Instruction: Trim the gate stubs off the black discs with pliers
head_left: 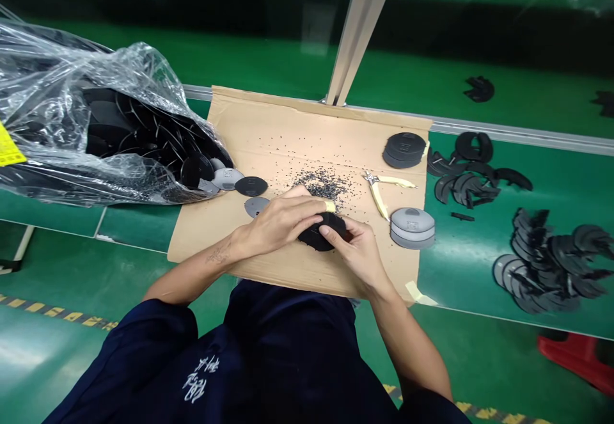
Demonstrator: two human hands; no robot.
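Note:
Both hands grip a round black disc (322, 232) over the cardboard sheet (288, 267). My left hand (283, 219) lies along its left and upper edge, with yellow tape on one finger. My right hand (355, 245) pinches its right side, the thumb on top. Many small black bits (321, 184) are scattered on the cardboard just beyond the disc. To the right lie cutting pliers (381, 194) with pale yellow handles, their jaws pointing away. Left of my left hand rest a grey disc (256, 206) and a black disc (252, 186).
A clear plastic bag (144, 72) of black discs lies open on the left. Stacks of discs, one dark (405, 150) and one grey (412, 227), stand on the cardboard's right side. Curved black pieces (465, 181) and a larger pile (551, 261) cover parts of the green table. A metal post (359, 34) rises behind.

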